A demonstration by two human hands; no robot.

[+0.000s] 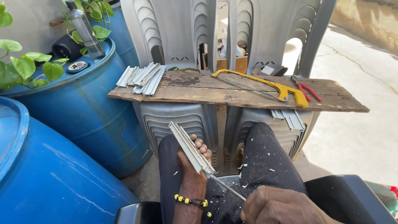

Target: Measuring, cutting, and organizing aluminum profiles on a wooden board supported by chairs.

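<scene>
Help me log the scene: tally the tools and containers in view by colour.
Blue drums: 3
Yellow hacksaw: 1
Red-handled pliers: 1
Clear bottle: 1
Thin metal tool in the right hand: 1
Total: 7
The left hand grips a pale metal strip.

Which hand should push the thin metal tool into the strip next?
Probably the right hand: it already grips the thin metal rod whose tip meets the strip's end. The left hand is busy holding the aluminium strip.

I see a weathered wooden plank point(195, 92) at twelve o'clock, bearing a yellow-framed hacksaw point(265, 85), red-handled pliers point(306, 88) and cut aluminium strips point(143, 77); blue plastic drums point(78, 108) at nine.
</scene>
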